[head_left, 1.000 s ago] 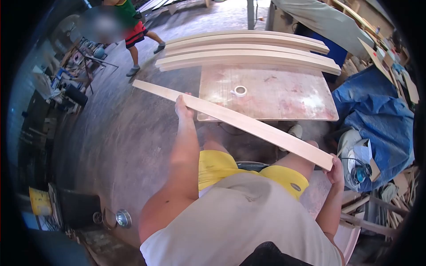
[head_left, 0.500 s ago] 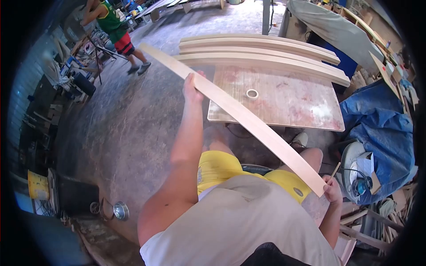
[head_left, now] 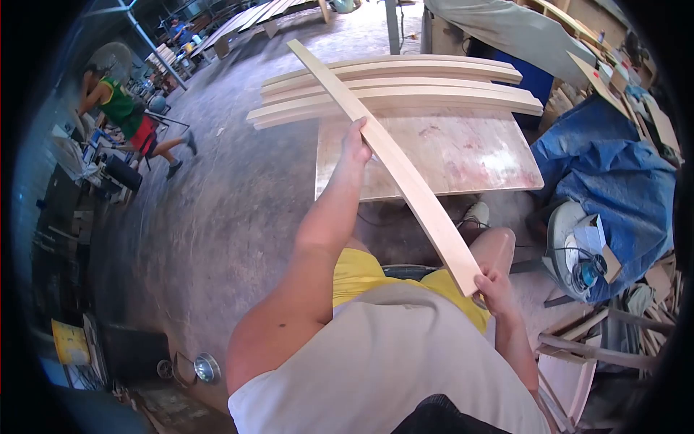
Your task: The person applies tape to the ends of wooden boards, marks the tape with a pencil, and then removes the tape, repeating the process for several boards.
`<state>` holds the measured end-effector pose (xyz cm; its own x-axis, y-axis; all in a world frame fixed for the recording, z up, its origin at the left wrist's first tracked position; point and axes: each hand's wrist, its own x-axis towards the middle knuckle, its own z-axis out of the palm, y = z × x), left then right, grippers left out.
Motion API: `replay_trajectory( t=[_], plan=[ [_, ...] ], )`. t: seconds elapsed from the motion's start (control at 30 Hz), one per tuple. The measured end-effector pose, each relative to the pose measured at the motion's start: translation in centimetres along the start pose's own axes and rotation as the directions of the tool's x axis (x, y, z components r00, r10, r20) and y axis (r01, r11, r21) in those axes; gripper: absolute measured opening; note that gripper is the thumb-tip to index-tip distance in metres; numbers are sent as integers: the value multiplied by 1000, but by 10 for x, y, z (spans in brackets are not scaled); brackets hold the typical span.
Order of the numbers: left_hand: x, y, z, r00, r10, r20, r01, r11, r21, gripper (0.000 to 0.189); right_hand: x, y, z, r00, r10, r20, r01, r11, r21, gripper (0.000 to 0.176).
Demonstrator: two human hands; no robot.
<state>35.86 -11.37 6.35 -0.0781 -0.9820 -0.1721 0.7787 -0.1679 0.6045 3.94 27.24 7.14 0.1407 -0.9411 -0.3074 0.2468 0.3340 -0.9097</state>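
A long pale wooden board (head_left: 405,173) runs diagonally over my lap and the table, its far end raised above the stacked boards. My left hand (head_left: 358,142) is closed around its left edge, a bit beyond the middle. At the near end, my right hand (head_left: 495,291) grips the board's corner, thumb on top. Under the board stands a low table (head_left: 470,152) with a stained wooden top. Several similar boards (head_left: 434,92) lie side by side across the table's far part.
A person (head_left: 130,116) in a green top walks at the left. To my right are a blue tarp (head_left: 600,195), a round-topped stand (head_left: 560,246) with a blue power tool (head_left: 589,271), and scrap wood (head_left: 665,296). A metal lamp (head_left: 207,367) sits at lower left.
The board has swung to a steeper angle, its near end moving left with my right hand. The pencil-like stick by my right hand and the tape ring no longer show. The person moved left.
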Motion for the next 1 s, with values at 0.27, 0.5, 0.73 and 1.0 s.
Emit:
replay_trajectory(
  t=[0.27,0.5,0.73,1.0],
  plan=[
    [11,-28,-11,999,-41,-35,42,999,20,36,52,-13,45,998,-66,-19,66,998,-24,29],
    [-4,-24,-16,998,-65,0,64,996,63,36,74,-11,59,998,-31,55,32,999,-19,29],
    [-59,-9,-14,989,-85,124,27,911,411,56,70,-29,75,997,-59,40,59,998,-11,30],
    [-182,22,44,362,264,894,-925,-15,379,117,57,-89,109,987,-129,91,131,991,-19,38]
  ],
)
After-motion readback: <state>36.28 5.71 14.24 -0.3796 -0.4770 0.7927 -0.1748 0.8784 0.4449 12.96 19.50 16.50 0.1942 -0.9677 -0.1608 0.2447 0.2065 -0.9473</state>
